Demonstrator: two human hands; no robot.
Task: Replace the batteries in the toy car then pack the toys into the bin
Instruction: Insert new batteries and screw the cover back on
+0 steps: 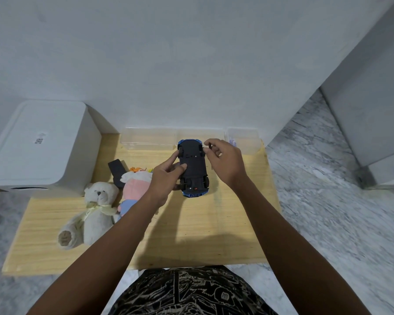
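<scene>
Head view, toy car [194,165]: blue, flipped belly-up, held up over the far part of the wooden counter [203,223], black underside facing the camera.
Left hand [166,176]: grips the left side of the toy car, fingers [183,166] curled over the black belly, thumb along the edge.
Right hand [223,160]: at the far right corner of the toy car, fingertips pinched together by a wheel; hard to tell what is pinched, maybe a tiny catch or screw.
Bin [39,146]: big, white, lid on, well to the left of the toy car.
Teddy bear [93,210]: pale, lying on the counter, left of the toy car and nearer the person.
Pink doll [134,187]: soft, between the teddy bear and the toy car, partly under the left arm.
Black thing [117,170]: flat, peeking out behind the pink doll; cannot tell what it is.
Clear boxes [150,138]: in a row just behind the toy car, by the wall.
Step in hand: likely opening the battery door on the belly.
Doing it well: keep the toy car still with the left hand, work gently with the right, stay low over the counter so small parts do not roll away.
</scene>
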